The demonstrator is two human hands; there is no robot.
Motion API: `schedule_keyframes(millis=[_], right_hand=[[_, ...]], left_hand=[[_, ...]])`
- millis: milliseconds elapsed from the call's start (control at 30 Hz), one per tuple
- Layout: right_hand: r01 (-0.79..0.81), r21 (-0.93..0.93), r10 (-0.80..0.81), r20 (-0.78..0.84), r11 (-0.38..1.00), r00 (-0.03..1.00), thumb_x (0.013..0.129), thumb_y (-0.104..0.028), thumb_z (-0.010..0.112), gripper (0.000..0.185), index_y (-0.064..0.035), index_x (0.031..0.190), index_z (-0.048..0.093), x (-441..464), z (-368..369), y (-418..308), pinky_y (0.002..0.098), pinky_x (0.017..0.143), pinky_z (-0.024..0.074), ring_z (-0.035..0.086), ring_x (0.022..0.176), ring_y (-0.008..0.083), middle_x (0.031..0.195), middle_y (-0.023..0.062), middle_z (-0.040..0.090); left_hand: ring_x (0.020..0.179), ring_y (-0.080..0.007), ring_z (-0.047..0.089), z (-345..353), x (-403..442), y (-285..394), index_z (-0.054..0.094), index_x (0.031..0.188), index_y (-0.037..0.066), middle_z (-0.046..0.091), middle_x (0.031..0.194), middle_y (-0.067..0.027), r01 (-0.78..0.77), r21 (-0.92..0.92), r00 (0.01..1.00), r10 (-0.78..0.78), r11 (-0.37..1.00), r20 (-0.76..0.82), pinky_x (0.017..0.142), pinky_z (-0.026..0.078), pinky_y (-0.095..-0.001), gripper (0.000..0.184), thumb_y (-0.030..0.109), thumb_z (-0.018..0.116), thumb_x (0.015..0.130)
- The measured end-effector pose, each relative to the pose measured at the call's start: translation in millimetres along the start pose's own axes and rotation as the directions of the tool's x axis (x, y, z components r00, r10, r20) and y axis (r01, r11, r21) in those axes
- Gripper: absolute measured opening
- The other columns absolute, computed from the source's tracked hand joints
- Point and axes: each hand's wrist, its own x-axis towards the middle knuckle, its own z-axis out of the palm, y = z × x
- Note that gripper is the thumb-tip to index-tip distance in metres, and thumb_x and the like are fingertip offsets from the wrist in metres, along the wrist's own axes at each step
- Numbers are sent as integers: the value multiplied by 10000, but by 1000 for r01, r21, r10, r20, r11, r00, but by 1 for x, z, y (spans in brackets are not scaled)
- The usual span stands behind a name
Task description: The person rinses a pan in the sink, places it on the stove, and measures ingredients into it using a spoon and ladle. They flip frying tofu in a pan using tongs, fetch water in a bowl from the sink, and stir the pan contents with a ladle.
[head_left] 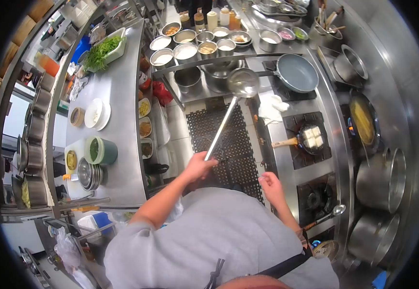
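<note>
Gripping a long steel ladle by the near end of its handle, with the fingers of the left hand wrapped narrow around it. Running forward from those fingers and slightly to their right, ending in a round bowl well ahead of the knuckles. Slanting across the black perforated floor mat in view. Seen overlapping the handle of a grey frying pan at the bowl's edge; impossible to tell whether touching.

Keeping the fingers of the right hand bent inward, to the right of the ladle's grip and apart from it; impossible to tell how far closed.

Ahead and to the right of the right fingers, on a burner, set down: a small wooden-handled frying pan with white blocks inside. Farther ahead of these fingers, lying crumpled on the stove edge: a white cloth. To their right and slightly behind, resting across a burner: a long-handled spoon.

Well to the left of the left fingers, standing on the steel desk: a green tub just beside stacked metal bowls.
</note>
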Motion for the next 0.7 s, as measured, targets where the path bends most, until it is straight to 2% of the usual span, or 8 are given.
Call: schedule_keyframes(millis=[33,67,100,167,267,400,500,700], right_hand=[[56,-146,-41,102,988,994,935,-221,702,250,-12,1059,646,13,9,-17,286,668,505,596,711,107,829,42,656],[85,-213,-47,177,973,983,931,-245,687,250,-20,1037,660,35,19,-22,322,709,527,651,748,172,871,93,691],[76,-218,-35,188,973,981,931,-245,687,250,-20,1037,660,59,30,-37,322,709,527,651,748,172,871,93,691],[283,-406,-107,403,869,909,925,-262,682,289,-22,1086,675,103,54,-71,356,718,539,671,763,235,850,119,694],[442,-494,-96,579,748,810,936,-272,618,284,-26,1074,652,175,96,-117,448,794,520,651,908,346,970,162,678],[475,-462,-122,608,749,785,930,-276,622,301,-20,1084,655,258,156,-177,452,802,519,654,909,360,951,181,680],[557,-399,-260,591,728,763,921,-264,635,296,-23,1089,662,316,192,-212,441,779,527,663,867,357,916,178,685],[336,-235,-203,455,912,867,887,-263,703,346,-28,1138,663,461,241,-264,379,775,539,685,816,269,865,129,705]], left_hand=[[396,-83,429,-22,1,-4,550,868,54,501,583,11,2,-38,1000,-3,999,-25,351,339,-275,199,157,717,895],[396,-83,429,-43,6,-5,550,868,54,501,583,11,9,-49,999,-11,999,-32,351,339,-275,199,157,717,895],[394,-82,426,-61,7,1,551,861,57,498,578,14,7,-31,992,-10,1000,-126,352,340,-277,202,158,721,895],[391,-82,435,-96,13,-3,548,840,67,496,567,17,8,-39,973,-16,999,-231,353,342,-281,214,160,736,886],[407,-85,460,-141,35,5,543,824,70,500,569,16,4,-26,952,-12,1000,-307,369,349,-274,230,162,747,876],[427,-87,477,-195,69,25,537,794,66,501,575,23,-48,-2,909,42,999,-415,398,373,-269,251,161,759,863],[435,-83,473,-235,86,47,553,793,63,502,580,27,-31,-9,909,25,999,-417,408,378,-270,245,165,764,864],[449,-68,465,-279,108,112,588,798,60,503,583,34,56,56,898,-26,997,-439,419,367,-261,231,183,769,873]])
